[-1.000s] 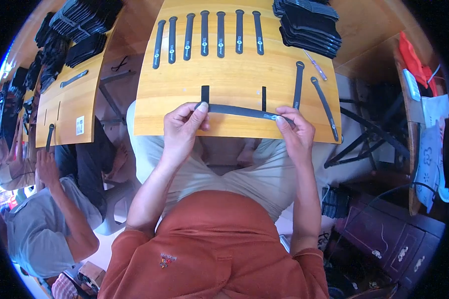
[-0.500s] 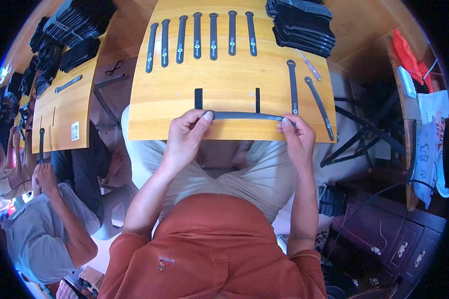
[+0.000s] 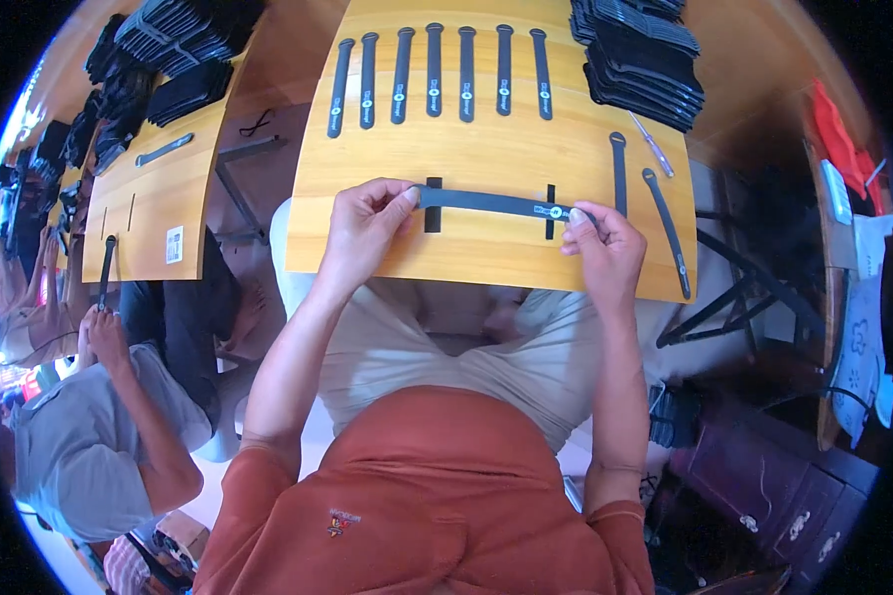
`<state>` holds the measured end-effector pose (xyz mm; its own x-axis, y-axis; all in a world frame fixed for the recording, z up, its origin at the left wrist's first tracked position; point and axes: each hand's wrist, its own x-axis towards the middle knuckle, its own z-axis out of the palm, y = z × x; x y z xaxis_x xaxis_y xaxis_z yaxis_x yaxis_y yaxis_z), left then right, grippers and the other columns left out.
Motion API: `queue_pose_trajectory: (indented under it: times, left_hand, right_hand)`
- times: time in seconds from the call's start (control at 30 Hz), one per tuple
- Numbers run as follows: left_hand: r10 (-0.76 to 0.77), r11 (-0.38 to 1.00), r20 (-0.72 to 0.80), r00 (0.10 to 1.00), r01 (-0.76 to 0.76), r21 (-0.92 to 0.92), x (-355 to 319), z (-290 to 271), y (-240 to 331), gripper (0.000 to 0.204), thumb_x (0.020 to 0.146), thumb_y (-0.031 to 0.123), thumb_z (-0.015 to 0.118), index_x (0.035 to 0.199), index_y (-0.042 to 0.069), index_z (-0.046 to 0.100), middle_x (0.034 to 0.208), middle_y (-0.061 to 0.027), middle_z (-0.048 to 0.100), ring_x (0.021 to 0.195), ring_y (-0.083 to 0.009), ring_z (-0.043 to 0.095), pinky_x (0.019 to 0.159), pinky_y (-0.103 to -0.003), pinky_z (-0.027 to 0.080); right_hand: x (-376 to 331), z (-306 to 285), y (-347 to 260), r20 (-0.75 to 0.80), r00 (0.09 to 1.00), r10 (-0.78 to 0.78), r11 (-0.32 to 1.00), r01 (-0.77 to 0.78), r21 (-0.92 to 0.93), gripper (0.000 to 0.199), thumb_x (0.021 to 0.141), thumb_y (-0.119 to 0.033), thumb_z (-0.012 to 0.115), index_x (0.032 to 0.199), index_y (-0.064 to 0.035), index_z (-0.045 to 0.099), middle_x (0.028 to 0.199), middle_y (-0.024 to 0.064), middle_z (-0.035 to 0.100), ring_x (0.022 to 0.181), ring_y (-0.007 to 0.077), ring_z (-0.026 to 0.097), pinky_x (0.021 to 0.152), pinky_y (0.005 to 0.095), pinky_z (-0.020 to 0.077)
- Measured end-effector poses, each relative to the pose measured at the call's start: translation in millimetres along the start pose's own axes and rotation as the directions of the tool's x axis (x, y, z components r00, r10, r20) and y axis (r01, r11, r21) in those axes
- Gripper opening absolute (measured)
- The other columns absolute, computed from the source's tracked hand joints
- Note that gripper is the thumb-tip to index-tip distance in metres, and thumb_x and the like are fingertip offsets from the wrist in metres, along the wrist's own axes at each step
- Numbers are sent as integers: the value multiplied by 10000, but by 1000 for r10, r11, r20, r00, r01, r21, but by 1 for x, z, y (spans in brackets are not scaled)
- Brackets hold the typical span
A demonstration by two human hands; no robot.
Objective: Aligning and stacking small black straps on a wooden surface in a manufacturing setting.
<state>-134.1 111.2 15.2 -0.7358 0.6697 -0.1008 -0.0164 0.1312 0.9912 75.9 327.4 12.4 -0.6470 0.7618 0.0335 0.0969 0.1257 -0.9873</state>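
The left hand [image 3: 369, 230] and right hand [image 3: 611, 250] pinch opposite ends of a printed dark strap [image 3: 491, 201], held crosswise over two black strips [image 3: 433, 220] on the wooden counter [image 3: 506, 149]. Beyond, seven similar straps [image 3: 434, 71] lie in a row, near a black stack [image 3: 643, 74].

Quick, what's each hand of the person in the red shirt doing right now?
Left hand: closed, pinching one end of a dark strap.
Right hand: closed, pinching the same strap near its printed end.

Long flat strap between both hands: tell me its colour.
The flat strap is dark grey with pale printing; see head view.
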Motion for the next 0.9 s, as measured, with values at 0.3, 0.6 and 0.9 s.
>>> queue_pose_trajectory:
  times: [0.3,0.6,0.9]
  left_hand:
    - [-58,995,-11,998,58,83,22,-8,-3,153,978,93,701,1020,-49,740,717,-6,659,642,-53,568,588,-229,467]
    - [-58,944,-58,997,73,322,33,-8,-2,140,912,109,762,963,-21,754,769,-77,735,662,-104,640,626,-277,513]
    - [-64,925,-12,998,64,374,37,-5,4,122,953,92,734,982,-26,742,766,-9,701,655,-30,563,577,-216,447]
  right_hand:
    - [21,5,9,-10,1000,-25,997,24,-74,218,996,-90,650,1151,49,714,917,91,723,713,110,671,613,259,592]
    - [26,8,14,-61,998,25,983,-36,-182,234,990,-98,677,1176,39,711,939,85,722,713,84,640,559,225,562]
    - [26,13,13,-146,989,-37,964,-2,-265,171,980,-89,674,1100,15,738,948,53,702,737,97,643,515,240,557]
